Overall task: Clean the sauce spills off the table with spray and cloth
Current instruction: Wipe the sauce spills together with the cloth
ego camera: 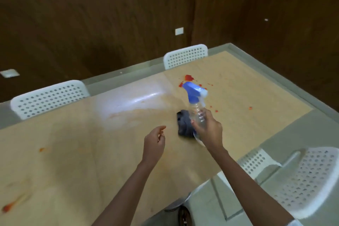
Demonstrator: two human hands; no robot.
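Right hand (208, 130) grips clear plastic blue-triggered spray bottle (197, 108); left hand (154, 143) loose, empty. Red sauce splatter (189, 78) at 12 o'clock unwiped; dark crumpled cloth (184, 124) idle on tan bench (91, 134).

The tabletop (73, 143) lies open and flat to the left, with only thin sauce smears (11, 206) on it. Toward the red splatter (189, 78), a crumpled dark cloth (184, 123) and the raised spray bottle (197, 102) stand in the way. White chairs (47, 97) line the far and right edges.
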